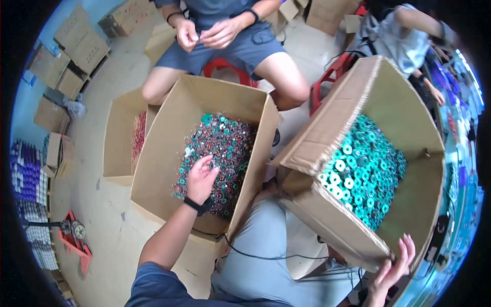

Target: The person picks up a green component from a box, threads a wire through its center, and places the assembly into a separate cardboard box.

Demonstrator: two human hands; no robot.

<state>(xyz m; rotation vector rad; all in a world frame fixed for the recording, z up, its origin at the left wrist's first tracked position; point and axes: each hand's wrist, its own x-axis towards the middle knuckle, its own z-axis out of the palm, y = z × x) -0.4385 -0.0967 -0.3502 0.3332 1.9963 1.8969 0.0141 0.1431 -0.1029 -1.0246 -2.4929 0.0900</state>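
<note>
My left hand [201, 180], with a black strap on its wrist, is over an open cardboard box [158, 153] in the middle. Its thumb and fingers are pinched around something small and dark that I cannot make out. Below them lies a heap of small mixed parts [230, 148], reddish, green and silvery. My right hand [396, 268] rests at the near corner of a tilted cardboard box [337, 220] on the right, fingers stretched and spread. That box holds many green ring-shaped parts [365, 174].
A black cord [266, 256] runs across my lap. Facing me, a person [215, 30] sits on a red stool; another person [409, 41] is at the far right beside a cluttered workbench [460, 194]. A smaller box [117, 138] of reddish parts and a red pallet jack [76, 245] stand left.
</note>
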